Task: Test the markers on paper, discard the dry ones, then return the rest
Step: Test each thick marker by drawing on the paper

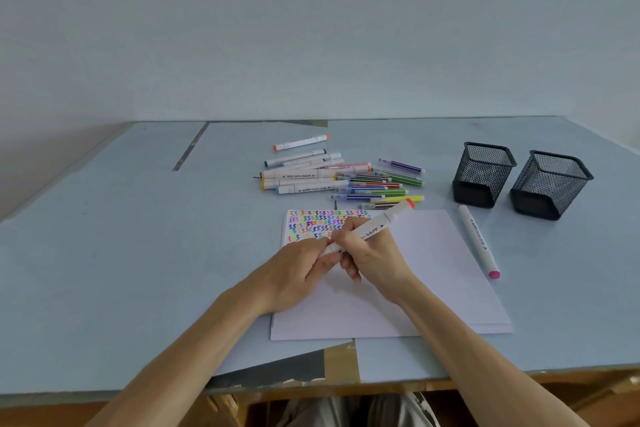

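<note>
While both my hands meet over the sheet of paper (pixel 433 274), I hold a white marker (pixel 372 229) tilted, its orange-red end cap pointing up and away. My right hand (pixel 372 255) wraps the barrel with curled fingers; my left hand (pixel 299 270) pinches the lower end, where I judge the cap sits, though my fingers hide it. Light, stiff and smooth plastic, the marker should slip if held loosely, so I grip mid-barrel and pull the cap straight along the axis. The exposed tip would be the only delicate part.

Coloured test squiggles (pixel 318 224) fill the far left corner of the paper; most of the sheet is blank, giving room to write just beside them. The paper is thin and would slide on the pale blue table (pixel 121 253) unless a hand rests on it.

Beyond the sheet lies the heap of markers (pixel 332 175), thick white ones and thin striped ones touching. A pink-tipped marker (pixel 479 241) lies along the paper's right edge. Two black mesh cups (pixel 519 178) stand at the far right, close together, open mouths up. The near table edge runs just behind my forearms; anything round could roll off there.
</note>
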